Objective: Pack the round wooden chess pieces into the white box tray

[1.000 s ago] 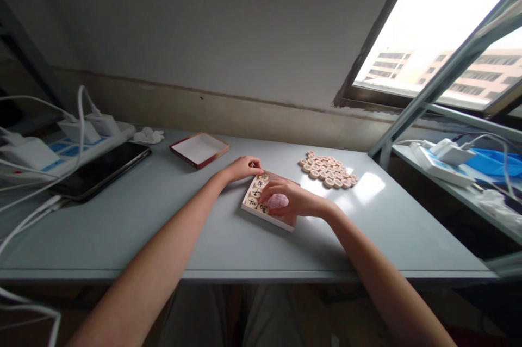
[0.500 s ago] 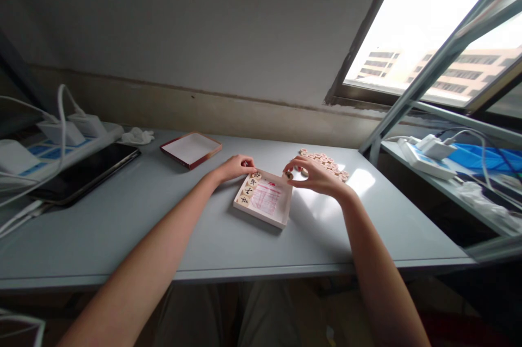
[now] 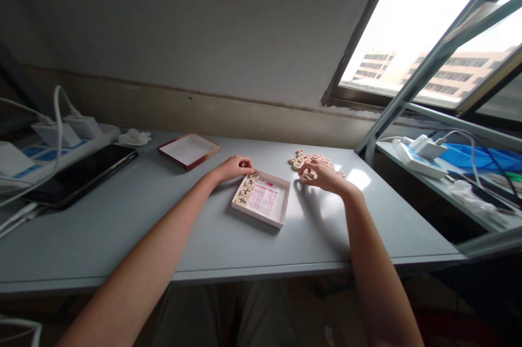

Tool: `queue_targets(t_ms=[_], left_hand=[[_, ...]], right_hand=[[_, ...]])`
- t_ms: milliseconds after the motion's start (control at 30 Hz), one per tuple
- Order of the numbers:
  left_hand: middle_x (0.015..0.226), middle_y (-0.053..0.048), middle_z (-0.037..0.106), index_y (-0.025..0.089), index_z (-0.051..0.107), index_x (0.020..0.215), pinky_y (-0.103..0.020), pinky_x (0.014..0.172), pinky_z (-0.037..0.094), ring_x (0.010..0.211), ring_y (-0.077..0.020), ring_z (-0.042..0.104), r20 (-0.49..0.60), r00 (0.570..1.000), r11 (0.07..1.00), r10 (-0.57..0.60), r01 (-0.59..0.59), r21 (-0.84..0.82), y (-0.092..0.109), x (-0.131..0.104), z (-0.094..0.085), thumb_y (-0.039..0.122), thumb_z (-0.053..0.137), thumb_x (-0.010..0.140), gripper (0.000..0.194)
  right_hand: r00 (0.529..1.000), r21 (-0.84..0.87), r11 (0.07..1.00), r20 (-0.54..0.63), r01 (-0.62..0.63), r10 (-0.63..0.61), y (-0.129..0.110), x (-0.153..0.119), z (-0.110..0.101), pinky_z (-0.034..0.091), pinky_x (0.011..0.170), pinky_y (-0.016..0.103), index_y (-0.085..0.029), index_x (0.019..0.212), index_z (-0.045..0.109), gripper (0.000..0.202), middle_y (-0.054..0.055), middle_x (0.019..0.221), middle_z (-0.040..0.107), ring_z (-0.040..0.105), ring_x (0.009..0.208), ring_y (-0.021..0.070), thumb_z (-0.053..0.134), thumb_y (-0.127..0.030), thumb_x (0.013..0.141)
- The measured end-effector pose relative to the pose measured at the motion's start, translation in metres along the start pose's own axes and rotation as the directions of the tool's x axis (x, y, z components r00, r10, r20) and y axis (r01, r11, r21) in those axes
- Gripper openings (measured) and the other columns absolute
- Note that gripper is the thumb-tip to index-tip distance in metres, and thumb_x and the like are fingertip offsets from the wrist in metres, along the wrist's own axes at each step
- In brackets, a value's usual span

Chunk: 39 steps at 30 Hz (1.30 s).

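Gray wall (image 3: 196,20) at back, w/ a tan strip (image 3: 228,109) along the btm. Big window (image 3: 416,15) up on R, v. bright, w/ a pinkish bldg (image 3: 460,74) outside. Gray metal post (image 3: 385,121) leans in front. Lt gray desk (image 3: 163,243) has a shiny spot (image 3: 359,178) near R end. Low shelf (image 3: 448,188) on R. Dk floor (image 3: 318,309) below.

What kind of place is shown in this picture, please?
It may be a dormitory or study room: a grey desk runs along the wall near a window, with a power strip at its left and a slanting metal post at its right.
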<state>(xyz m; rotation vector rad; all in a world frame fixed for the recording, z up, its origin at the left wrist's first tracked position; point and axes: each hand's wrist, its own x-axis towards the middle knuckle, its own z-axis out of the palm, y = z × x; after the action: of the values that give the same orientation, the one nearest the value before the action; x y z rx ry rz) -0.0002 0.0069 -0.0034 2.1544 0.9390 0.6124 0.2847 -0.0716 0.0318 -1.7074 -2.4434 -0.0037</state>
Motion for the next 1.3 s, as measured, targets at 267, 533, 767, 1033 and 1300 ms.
queue_targets(t_ms=[267, 533, 767, 1033, 1300], left_hand=[[0.081, -0.003, 0.059, 0.016, 0.059, 0.076, -0.024, 0.068, 0.038, 0.078, -0.0170, 0.052, 0.130, 0.991, 0.996, 0.005, 0.007, -0.092, 0.003, -0.001, -0.009, 0.035, 0.051, 0.067, 0.022], [0.074, -0.002, 0.055, 0.014, 0.058, 0.072, -0.025, 0.069, 0.038, 0.076, -0.0166, 0.050, 0.170, 0.985, 0.992, 0.033, -0.011, -0.129, 0.004, 0.001, -0.012, 0.033, 0.053, 0.064, 0.021], [0.070, 0.000, 0.053, 0.014, 0.055, 0.068, -0.025, 0.071, 0.037, 0.074, -0.0156, 0.048, 0.223, 0.975, 0.980, 0.006, 0.039, -0.197, 0.006, -0.001, -0.018, 0.028, 0.056, 0.061, 0.015], [0.072, 0.000, 0.053, 0.014, 0.057, 0.077, -0.024, 0.069, 0.036, 0.074, -0.0149, 0.047, 0.237, 0.971, 0.982, -0.015, 0.059, -0.178, 0.006, -0.001, -0.018, 0.030, 0.060, 0.061, 0.023], [0.075, 0.000, 0.055, 0.015, 0.056, 0.071, -0.025, 0.076, 0.035, 0.079, -0.0152, 0.049, 0.229, 0.973, 0.960, 0.004, 0.060, -0.274, 0.003, 0.001, -0.017, 0.030, 0.056, 0.063, 0.018]], right_hand=[[0.993, 0.187, 0.982, -0.120, 0.021, 0.002, -0.024, 0.003, -0.008, 0.044, 0.074, 0.033, -0.022, 0.089, 0.060, 0.014, 0.006, 0.091, 0.053, 0.051, 0.088, 0.0194, 0.053, -0.025, 0.078], [0.931, -0.040, 0.936, -0.098, 0.348, -0.351, -0.102, 0.042, 0.014, 0.041, 0.078, 0.033, -0.023, 0.103, 0.059, 0.024, 0.007, 0.103, 0.054, 0.047, 0.093, 0.0199, 0.057, -0.023, 0.079], [0.910, -0.192, 0.909, -0.123, 0.370, -0.397, -0.113, 0.050, 0.012, 0.039, 0.077, 0.033, -0.019, 0.098, 0.061, 0.024, 0.009, 0.104, 0.055, 0.044, 0.094, 0.0223, 0.062, -0.026, 0.075], [0.907, 0.178, 0.917, -0.305, 0.356, -0.292, -0.086, 0.049, 0.011, 0.040, 0.081, 0.032, -0.021, 0.079, 0.065, 0.010, 0.005, 0.099, 0.054, 0.044, 0.092, 0.0185, 0.064, -0.028, 0.073], [0.928, 0.026, 0.936, -0.146, 0.351, -0.343, -0.102, 0.044, 0.016, 0.039, 0.082, 0.037, -0.026, 0.100, 0.064, 0.029, 0.008, 0.111, 0.051, 0.042, 0.100, 0.0230, 0.066, -0.028, 0.072]])
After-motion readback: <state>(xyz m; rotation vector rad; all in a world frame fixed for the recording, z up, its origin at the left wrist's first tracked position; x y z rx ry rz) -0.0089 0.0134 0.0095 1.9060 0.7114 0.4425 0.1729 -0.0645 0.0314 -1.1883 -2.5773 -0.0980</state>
